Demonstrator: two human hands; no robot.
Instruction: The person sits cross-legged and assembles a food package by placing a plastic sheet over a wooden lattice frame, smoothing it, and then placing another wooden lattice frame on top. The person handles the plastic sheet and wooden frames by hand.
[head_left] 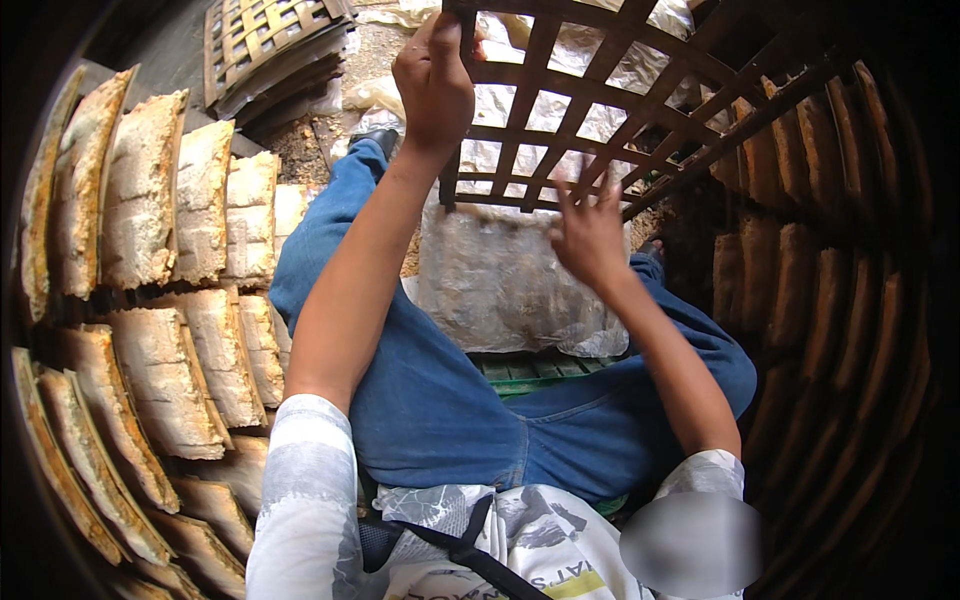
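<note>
Slabs stand on edge in rows to the left of the left hand, their faces pale and crumbly, their edges browned; more slabs stand in rows to the right of the right hand, mostly in shadow; the jeans spread below both hands, knees bent outward; the lattice, dark and made of crossed slats, is held up tilted, to the right of the left hand and mostly above the right one; the shirt, pale and patterned, lies below both hands, nearest the lower edge; the bundle, wrapped in cloudy film, lies between the legs, below the left hand and just left of and below the right; a stack of similar lattices lies well to the left of the left hand.

The left hand is clamped on the lattice's left bar, fingers curled round it; the right hand is slightly blurred, its fingers spread apart at the lattice's lower edge; whether they touch it, I cannot tell; a strip of green crate shows below the right hand, under the bundle; a dark shoe shows below and left of the left hand.
</note>
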